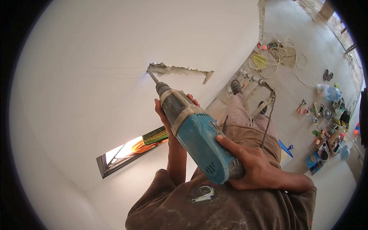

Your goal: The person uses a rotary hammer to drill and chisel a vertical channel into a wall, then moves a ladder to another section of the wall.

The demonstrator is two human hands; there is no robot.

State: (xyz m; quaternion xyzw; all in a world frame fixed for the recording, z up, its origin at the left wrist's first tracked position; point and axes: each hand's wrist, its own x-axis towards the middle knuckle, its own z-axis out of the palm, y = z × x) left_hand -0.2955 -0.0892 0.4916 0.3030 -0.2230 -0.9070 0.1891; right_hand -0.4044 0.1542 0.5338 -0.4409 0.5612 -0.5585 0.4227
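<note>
A teal and grey rotary hammer drill [199, 138] points up and to the left at the white wall. My left hand [164, 115] is wrapped around its front housing, just behind the chuck; some of that grip is hidden by the tool. At the rear handle, my right hand [253, 163] is closed, with one finger stretched along the body; the trigger is out of sight. The tip of the chisel bit [153, 77] touches the wall at the left end of a rough chiselled groove [180, 70]. Faint lines run across the wall left of that groove.
Below my feet is a slatted frame [249, 109]. A dark power cord [268, 122] hangs beside my legs. Coiled white cable [285, 50] lies on the floor, with scattered tools and supplies [326, 138] further right. A narrow window [132, 147] opens in the wall at left.
</note>
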